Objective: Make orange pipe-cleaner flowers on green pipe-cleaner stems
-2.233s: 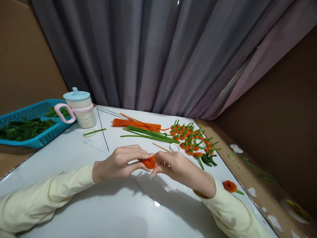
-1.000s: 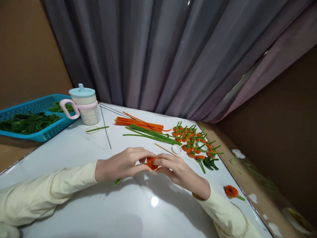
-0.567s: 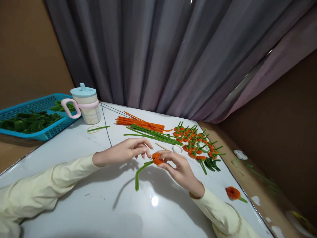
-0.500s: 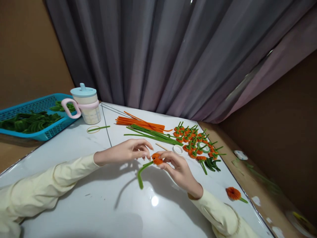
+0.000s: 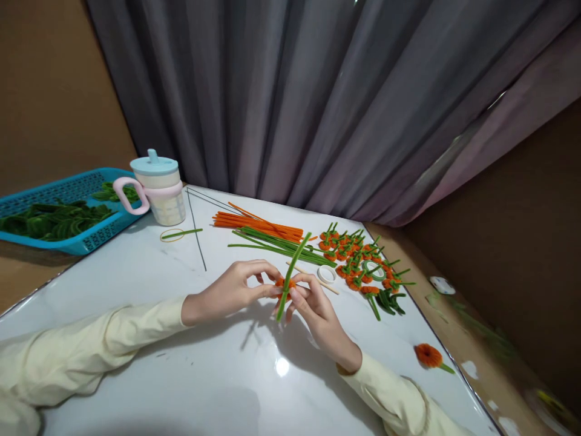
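Basket (image 5: 97, 236) left of cup (image 5: 158, 191); stem bundle (image 5: 272, 239) behind hands (image 5: 284, 290).

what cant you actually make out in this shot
- Orange coil: head view, mostly hidden by the fingers of the left hand and right hand.
- Blue basket: cut off by the left edge.
- Cup contents: hidden by its lid.
- Orange flowers pile: too small to count.

Mid-frame, left hand (image 5: 236, 289) and right hand (image 5: 313, 306) pinching an orange coil (image 5: 282, 284) between fingertips, green stem (image 5: 293, 274) slanting up across it. Behind, orange and green sticks (image 5: 267, 233); right of them, finished flowers (image 5: 358, 260). Far left, blue tray (image 5: 88, 239); beside it, cup (image 5: 157, 189). Lower right, lone flower (image 5: 429, 356).
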Demonstrator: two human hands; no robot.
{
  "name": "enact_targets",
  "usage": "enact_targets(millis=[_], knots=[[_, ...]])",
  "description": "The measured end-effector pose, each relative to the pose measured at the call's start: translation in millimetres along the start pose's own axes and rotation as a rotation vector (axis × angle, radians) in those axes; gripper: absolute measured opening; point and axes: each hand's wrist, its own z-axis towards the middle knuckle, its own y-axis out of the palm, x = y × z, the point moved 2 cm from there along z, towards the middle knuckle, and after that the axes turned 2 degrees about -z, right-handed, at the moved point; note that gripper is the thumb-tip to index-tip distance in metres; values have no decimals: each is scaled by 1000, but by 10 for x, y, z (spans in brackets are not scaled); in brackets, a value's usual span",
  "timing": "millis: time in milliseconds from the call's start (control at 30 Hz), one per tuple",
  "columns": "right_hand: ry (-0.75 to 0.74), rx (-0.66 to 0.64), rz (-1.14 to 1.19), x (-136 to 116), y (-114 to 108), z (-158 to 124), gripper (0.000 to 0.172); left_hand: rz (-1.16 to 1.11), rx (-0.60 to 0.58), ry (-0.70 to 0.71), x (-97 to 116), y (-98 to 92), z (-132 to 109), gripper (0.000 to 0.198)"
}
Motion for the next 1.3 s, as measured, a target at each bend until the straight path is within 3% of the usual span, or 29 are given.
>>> enact_targets(millis=[167, 367, 600, 733, 1000, 1100, 1200, 1300], knots=[[-107, 89, -174, 27, -12, -25, 18, -14, 68, -58, 26, 34, -58, 8], [-160, 84, -136, -20, 28, -22, 15, -376, -72, -183, -68, 32, 15, 17], [-67, 46, -132, -45, 30, -35, 19, -795, -276, -399, -206, 163, 10, 20], [-4, 17, -139, -9, 18, -35, 23, -971, -313, -504, -334, 230, 0, 14], [50, -21, -236, 97, 2, -54, 25, -1098, -336, -543, -573, 321, -74, 28], [-57, 56, -414, 80, -25, -72, 24, -1136, -313, -536, -630, 311, -70, 25], [-279, 145, -634, 19, -30, -118, 14, -1168, -328, -545, -667, 297, -67, 27], [-477, 137, -782, -18, 3, -171, 7, -1199, -375, -570, -677, 299, -82, 31]])
